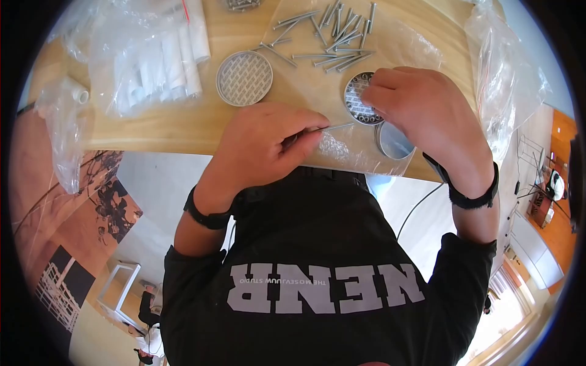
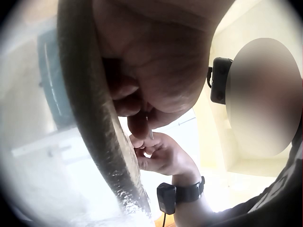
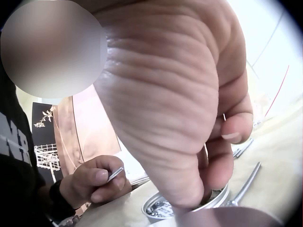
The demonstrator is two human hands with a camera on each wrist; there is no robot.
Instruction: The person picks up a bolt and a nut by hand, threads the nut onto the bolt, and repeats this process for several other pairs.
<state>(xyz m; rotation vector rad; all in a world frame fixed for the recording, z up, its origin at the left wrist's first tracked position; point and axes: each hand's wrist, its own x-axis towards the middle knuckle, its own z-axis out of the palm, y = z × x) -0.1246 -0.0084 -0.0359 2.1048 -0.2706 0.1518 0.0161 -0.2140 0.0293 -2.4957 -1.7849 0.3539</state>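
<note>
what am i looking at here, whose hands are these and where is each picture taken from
There is no robot: a person works with two bare hands. The wide picture comes from a camera on the head, looking down; the other two come from a camera on each wrist. On the table are loose screws, white tubes in clear plastic, a patterned round piece, a plain round piece and a tin with small metal parts. The left hand pinches a thin metal rod. The right hand reaches into the tin; its grip is hidden.
</note>
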